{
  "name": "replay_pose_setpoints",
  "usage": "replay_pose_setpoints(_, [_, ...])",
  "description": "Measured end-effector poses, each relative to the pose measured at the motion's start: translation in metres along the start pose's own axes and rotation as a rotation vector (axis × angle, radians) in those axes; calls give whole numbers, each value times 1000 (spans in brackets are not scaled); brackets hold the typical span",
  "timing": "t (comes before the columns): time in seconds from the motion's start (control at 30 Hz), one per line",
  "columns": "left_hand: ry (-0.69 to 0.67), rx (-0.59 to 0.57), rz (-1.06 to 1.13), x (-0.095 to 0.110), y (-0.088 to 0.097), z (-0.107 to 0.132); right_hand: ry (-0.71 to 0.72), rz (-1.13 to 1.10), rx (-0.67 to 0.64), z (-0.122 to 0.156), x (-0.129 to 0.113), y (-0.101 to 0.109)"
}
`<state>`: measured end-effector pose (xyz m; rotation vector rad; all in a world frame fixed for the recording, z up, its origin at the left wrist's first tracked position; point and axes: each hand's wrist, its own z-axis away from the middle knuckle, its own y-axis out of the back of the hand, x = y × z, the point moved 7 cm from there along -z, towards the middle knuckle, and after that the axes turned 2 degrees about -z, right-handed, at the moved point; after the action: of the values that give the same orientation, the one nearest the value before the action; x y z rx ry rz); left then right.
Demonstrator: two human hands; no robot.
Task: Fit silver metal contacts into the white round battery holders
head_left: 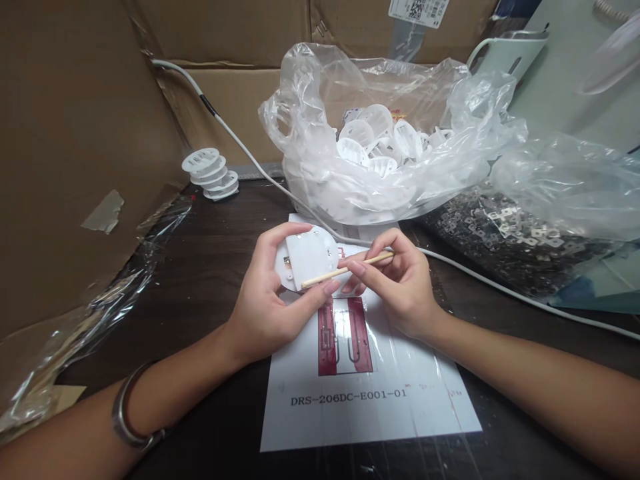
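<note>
My left hand (pixel 270 293) is closed around the edge of a round white plastic part (pixel 310 253), its thumb along the lower rim. Small metal pieces show at the part's left and right sides and near its top. In my right hand (pixel 400 283) a thin wooden stick (pixel 345 268) is pinched between thumb and fingers, its tip lying over the lower face of the white part. Some right fingers sit behind the part's right edge, partly hidden. Beneath both hands lies a printed sheet (pixel 370 420) with a red-marked drawing and the text DRS-206DC-E001-01.
A clear plastic bag (pixel 340 193) of white round parts stands at the back. Small metal pieces (pixel 495 223) are heaped at right. A stack of white parts (pixel 210 175) stands back left. A grey cable (pixel 250 157) crosses the table. Cardboard (pixel 75 100) walls the left.
</note>
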<state>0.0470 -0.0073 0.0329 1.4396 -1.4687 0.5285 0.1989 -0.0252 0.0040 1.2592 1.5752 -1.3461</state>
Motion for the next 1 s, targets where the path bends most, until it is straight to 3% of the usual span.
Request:
replay_pose_setpoints(0.2, [-21, -93, 95, 2, -5, 1, 0, 10, -4, 1, -2, -2])
replay_pose_setpoints(0.5, [15, -98, 135, 2, -4, 0, 21, 87, 3, 4, 1, -3])
replay_pose_setpoints(0.63, [3, -86, 119, 3, -4, 0, 103, 272, -114, 8, -3, -9])
replay_pose_setpoints(0.73, [-17, -99, 103, 3, -6, 0, 85, 309, -176, 9, -2, -12])
replay_pose_setpoints(1.0, [-83, -22, -111, 6, -3, -3, 16, 172, -64, 4, 0, -5])
